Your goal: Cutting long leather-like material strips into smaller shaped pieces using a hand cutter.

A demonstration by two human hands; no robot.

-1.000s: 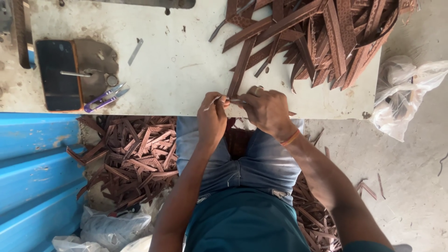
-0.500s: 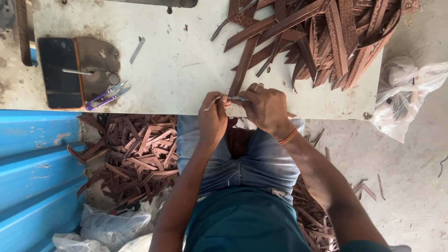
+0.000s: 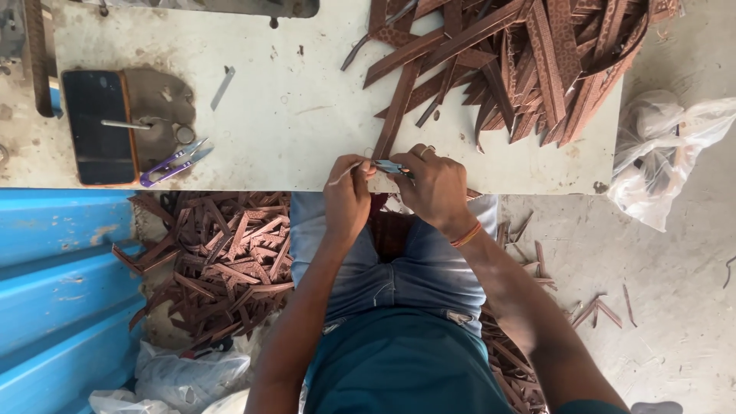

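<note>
My left hand (image 3: 346,198) pinches a thin pale strand at the near edge of the white table (image 3: 291,100). Beside it, my right hand (image 3: 433,188) grips a small blue thread snipper (image 3: 389,167), its tip pointing at the left fingers. A long brown patterned strip (image 3: 395,115) runs from just above the hands up into the pile of brown strips (image 3: 529,61) at the table's far right. Whether the hands touch that strip is hidden by the fingers.
A dark phone (image 3: 96,126) lies at the table's left, with a purple snipper (image 3: 172,162) beside it. Brown strips (image 3: 222,261) are heaped on the floor at my left, next to a blue ribbed bin (image 3: 54,291). A clear plastic bag (image 3: 667,153) sits right.
Both hands stay at the table edge with only small finger movements; the view has shifted slightly. Nothing else has moved.
</note>
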